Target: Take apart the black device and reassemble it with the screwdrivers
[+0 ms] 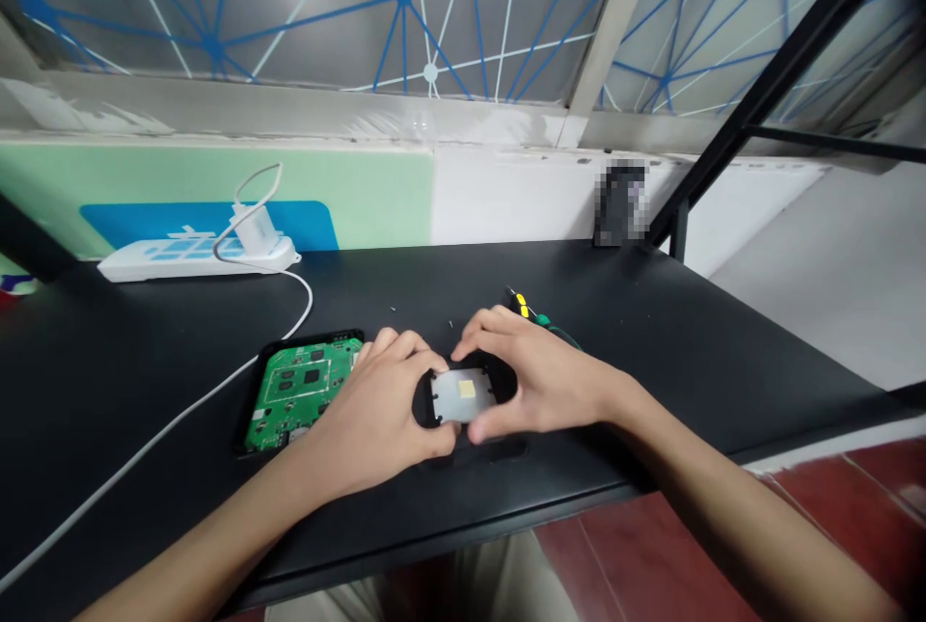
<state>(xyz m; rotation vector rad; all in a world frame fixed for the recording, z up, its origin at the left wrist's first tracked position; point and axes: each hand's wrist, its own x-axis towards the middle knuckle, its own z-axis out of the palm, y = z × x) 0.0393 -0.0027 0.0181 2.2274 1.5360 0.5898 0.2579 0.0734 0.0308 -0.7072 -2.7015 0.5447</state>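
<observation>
Close to the table's front edge, my left hand (394, 400) curls around the left side of a silver metal plate (447, 392), thumb below and fingers above. The plate carries a small pale yellow pad (467, 390) and has dark notches along its edges. My right hand (531, 376) bends around the plate's right side, its thumb at the lower edge and fingertips at the upper one. Black material shows around the plate; whether it is one piece with it I cannot tell. Left of my left hand lies a green circuit board (304, 381) in a black housing (250, 415), partly covered by that hand.
Behind my right hand lies a yellow-and-black tool (519, 303) beside a green-handled one (542, 320). Tiny screws (393, 309) dot the black table (405, 280). A white power strip (195, 258) with a plugged-in charger (253, 229) trails a white cable (180, 415) leftward. A dark blurred object (620, 204) stands at the back.
</observation>
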